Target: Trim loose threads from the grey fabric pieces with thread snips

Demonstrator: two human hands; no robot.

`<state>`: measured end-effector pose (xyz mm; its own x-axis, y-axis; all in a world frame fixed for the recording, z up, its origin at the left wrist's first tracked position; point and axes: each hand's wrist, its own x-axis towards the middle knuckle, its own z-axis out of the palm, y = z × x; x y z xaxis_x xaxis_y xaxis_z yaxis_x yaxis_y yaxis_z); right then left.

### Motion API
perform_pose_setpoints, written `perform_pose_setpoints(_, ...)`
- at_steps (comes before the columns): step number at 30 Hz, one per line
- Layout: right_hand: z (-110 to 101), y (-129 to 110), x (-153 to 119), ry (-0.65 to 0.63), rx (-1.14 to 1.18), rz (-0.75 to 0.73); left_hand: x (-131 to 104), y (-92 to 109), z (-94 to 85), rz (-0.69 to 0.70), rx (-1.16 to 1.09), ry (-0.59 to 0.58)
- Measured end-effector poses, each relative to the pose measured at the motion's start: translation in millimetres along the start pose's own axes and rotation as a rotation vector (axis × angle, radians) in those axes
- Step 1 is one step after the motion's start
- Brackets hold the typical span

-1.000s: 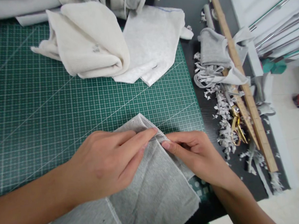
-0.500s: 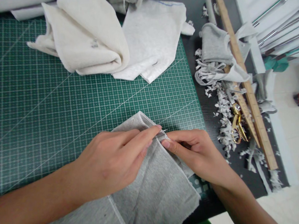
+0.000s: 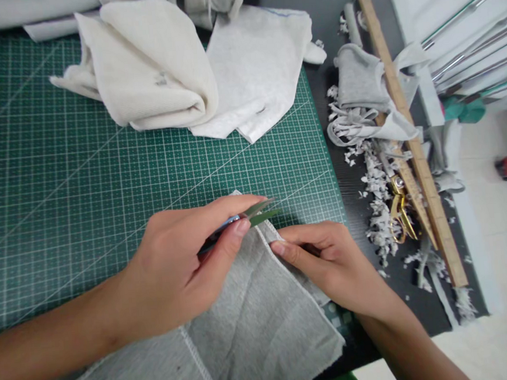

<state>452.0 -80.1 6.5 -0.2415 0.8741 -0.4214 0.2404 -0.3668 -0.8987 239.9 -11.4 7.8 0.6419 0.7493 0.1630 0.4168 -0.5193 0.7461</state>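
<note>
My left hand (image 3: 192, 256) is closed around a pair of thread snips (image 3: 255, 214), with the blades spread apart and pointing right. Most of the snips' handle is hidden in my palm. Just below the blades lies the stitched edge of a grey knit fabric piece (image 3: 263, 312). My right hand (image 3: 324, 260) pinches that edge between thumb and forefinger, a short way right of the blade tips. The fabric hangs down toward the front of the table, with overlocked seams along its edges.
Beneath the work is a green cutting mat (image 3: 103, 172). Folded cream fabric (image 3: 151, 63) and white fabric (image 3: 261, 66) lie at the back. On the right are gold-handled scissors (image 3: 402, 213), a wooden ruler (image 3: 405, 113), grey scraps (image 3: 359, 79) and lint (image 3: 380, 203).
My left hand has rolled and lifted slightly, so the snips' opened blades now show where only a tip was visible. My right hand keeps its pinch on the fabric.
</note>
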Motion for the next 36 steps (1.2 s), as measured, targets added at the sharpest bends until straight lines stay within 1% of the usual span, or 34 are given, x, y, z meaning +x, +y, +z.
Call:
perform_pose_setpoints(5, -0.5, 1.3, -1.2, 0.013, 0.006, -0.006, 0.0, -4.4, -11.3, 0.062, 0.048, -0.035)
perform_pose_setpoints(8, -0.6, 1.3, -1.7, 0.015, 0.025, -0.008, 0.2, -6.7, -18.5, 0.090, 0.097, -0.098)
perform_pose_setpoints(10, -0.4, 0.7, -1.6, 0.017, 0.025, -0.007, -0.6, -8.2, -20.2, 0.118, 0.110, -0.140)
perform_pose_setpoints(14, 0.1, -0.5, -0.8, 0.026, 0.006, -0.008, -5.3, -10.0, -14.9, 0.173, 0.153, -0.154)
perform_pose_setpoints(18, 0.2, -0.2, -0.4, 0.034, -0.001, -0.009, -9.0, -10.7, -8.1, 0.240, 0.209, -0.133)
perform_pose_setpoints(25, 0.5, -0.3, -0.9, 0.044, -0.018, -0.012, -12.7, -11.1, -8.4, 0.273, 0.307, -0.137)
perform_pose_setpoints(32, 0.1, 0.9, -2.4, 0.053, -0.056, -0.015, -14.8, -7.8, -4.0, 0.264, 0.322, -0.120)
perform_pose_setpoints(36, 0.3, 1.1, -1.9, 0.067, -0.078, -0.016, -16.0, -4.2, 1.5, 0.213, 0.289, -0.091)
